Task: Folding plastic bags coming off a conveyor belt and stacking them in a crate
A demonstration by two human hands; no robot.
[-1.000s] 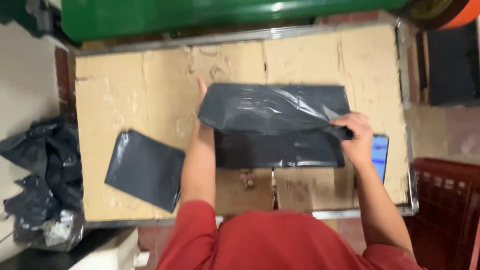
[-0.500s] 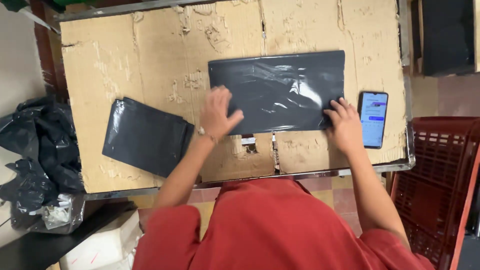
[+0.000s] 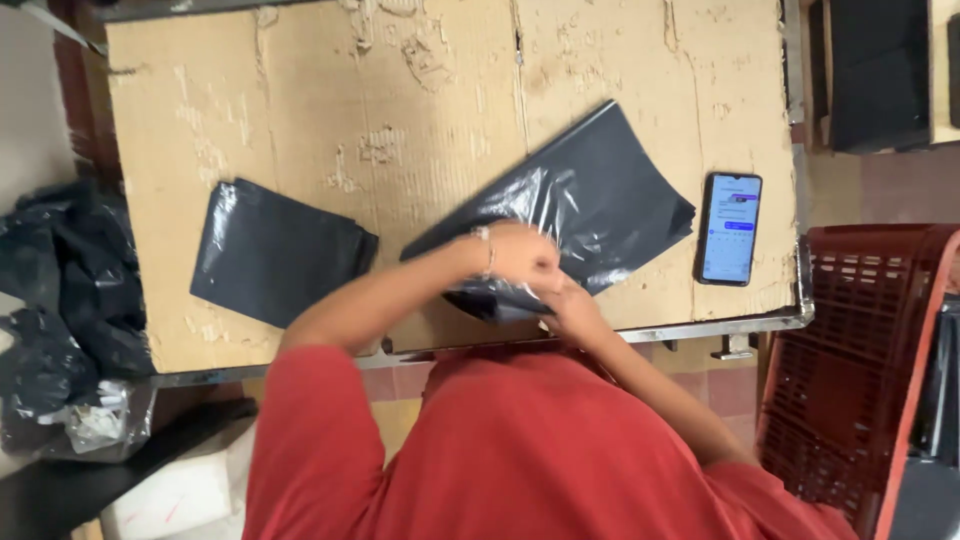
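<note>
Gripping the dark plastic bag (image 3: 590, 205) at its near edge, left hand (image 3: 522, 257) and right hand (image 3: 570, 312) were both closed on it, centre-right of frame, tilted diagonally on the cardboard-covered table (image 3: 300, 90), phone (image 3: 730, 228) just right.

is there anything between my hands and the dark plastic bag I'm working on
Nothing visible. Both the left hand and the right hand are already on the near edge of the bag. The phone lies apart to its right, the bag stack to its left.
</note>
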